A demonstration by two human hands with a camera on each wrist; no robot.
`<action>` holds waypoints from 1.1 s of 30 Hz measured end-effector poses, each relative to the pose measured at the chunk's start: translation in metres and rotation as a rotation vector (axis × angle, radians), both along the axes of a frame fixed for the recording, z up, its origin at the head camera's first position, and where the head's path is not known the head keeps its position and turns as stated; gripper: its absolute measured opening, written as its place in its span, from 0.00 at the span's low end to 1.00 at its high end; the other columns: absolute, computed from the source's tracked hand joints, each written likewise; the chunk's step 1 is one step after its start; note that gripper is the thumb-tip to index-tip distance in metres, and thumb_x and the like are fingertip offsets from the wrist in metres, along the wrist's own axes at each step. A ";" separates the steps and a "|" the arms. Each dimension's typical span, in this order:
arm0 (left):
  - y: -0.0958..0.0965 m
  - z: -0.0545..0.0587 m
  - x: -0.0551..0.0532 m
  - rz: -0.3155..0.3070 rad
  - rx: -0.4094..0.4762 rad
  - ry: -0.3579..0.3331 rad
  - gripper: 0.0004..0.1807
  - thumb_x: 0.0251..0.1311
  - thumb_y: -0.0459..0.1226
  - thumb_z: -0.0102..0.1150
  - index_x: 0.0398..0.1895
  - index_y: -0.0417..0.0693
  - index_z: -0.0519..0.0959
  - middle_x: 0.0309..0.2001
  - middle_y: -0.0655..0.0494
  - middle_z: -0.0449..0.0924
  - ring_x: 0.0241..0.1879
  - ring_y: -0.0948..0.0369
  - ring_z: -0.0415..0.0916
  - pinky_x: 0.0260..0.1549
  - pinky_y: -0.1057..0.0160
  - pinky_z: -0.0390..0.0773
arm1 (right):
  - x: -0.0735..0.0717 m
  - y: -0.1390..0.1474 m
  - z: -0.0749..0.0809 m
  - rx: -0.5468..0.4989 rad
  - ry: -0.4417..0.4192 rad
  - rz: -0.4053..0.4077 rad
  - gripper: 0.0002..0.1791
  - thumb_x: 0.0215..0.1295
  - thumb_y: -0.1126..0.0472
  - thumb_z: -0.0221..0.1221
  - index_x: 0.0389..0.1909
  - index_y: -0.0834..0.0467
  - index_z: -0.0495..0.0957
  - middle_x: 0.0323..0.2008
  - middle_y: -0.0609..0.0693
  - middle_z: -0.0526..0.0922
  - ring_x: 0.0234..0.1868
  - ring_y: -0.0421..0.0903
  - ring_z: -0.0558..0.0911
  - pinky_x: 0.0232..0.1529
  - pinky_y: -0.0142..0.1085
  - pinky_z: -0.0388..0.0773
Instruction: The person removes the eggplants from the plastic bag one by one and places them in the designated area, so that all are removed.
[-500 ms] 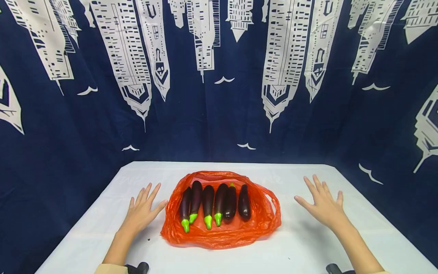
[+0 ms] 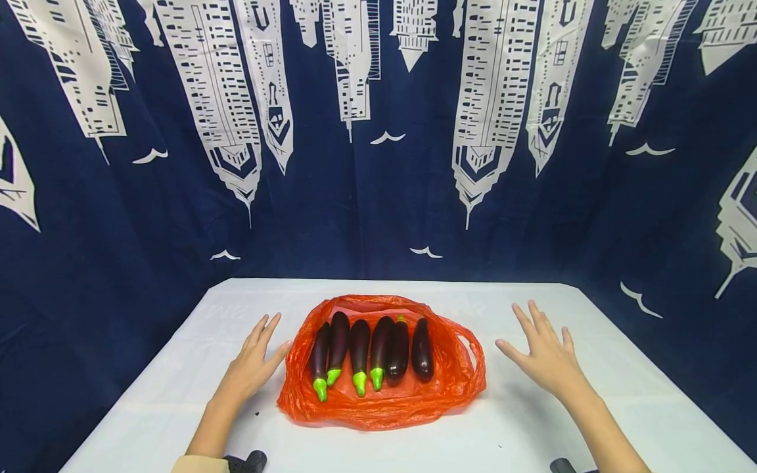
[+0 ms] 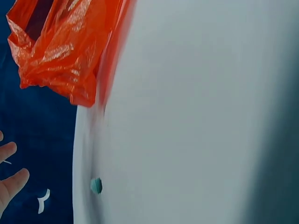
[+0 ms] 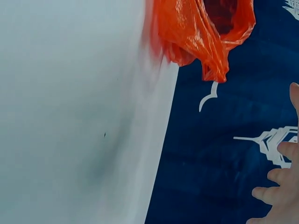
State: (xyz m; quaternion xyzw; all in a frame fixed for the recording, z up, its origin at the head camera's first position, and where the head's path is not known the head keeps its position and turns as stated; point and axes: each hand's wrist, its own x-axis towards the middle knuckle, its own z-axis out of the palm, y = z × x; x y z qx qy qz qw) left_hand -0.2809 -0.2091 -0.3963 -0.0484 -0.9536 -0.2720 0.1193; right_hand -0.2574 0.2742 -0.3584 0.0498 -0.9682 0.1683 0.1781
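Navy backdrop (image 2: 361, 203): cloth printed with white upside-down skyscrapers and small birds, probably hung to screen off whatever lies behind.
White worktop (image 2: 378, 453): pale enough that the dark produce stands out sharply against it.
Orange plastic bag (image 2: 367, 416): sits mid-worktop with its mouth spread wide and its rim crumpled outward, which leaves the contents uncovered; a handle loop (image 2: 479, 364) flops to the right.
Six eggplants (image 2: 359, 348): lie lengthwise in a rough row inside the bag, where the gathered plastic presumably checks any rolling.
Green caps (image 2: 359, 385): on the four leftmost they face the near edge; the fifth shows green at its far end, the sixth none that I can see.
Left hand (image 2: 251, 364): just beside the bag's left edge, fingers straight and fanned wide, holding nothing; whether the thumb brushes the plastic I cannot tell.
Right hand (image 2: 549, 358): well apart from the handle loop, fingers likewise spread and unladen; a soft shadow (image 2: 529, 404) suggests it is raised.
Dark wristbands (image 2: 248, 462): partly in view, likely carrying the wrist cameras.
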 end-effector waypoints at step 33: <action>0.034 -0.034 -0.021 -0.033 0.362 0.093 0.36 0.60 0.55 0.48 0.69 0.57 0.51 0.66 0.47 0.56 0.60 0.48 0.62 0.54 0.40 0.67 | -0.013 -0.071 -0.016 -0.128 0.053 0.187 0.36 0.59 0.46 0.56 0.67 0.53 0.57 0.66 0.59 0.62 0.64 0.60 0.63 0.54 0.63 0.64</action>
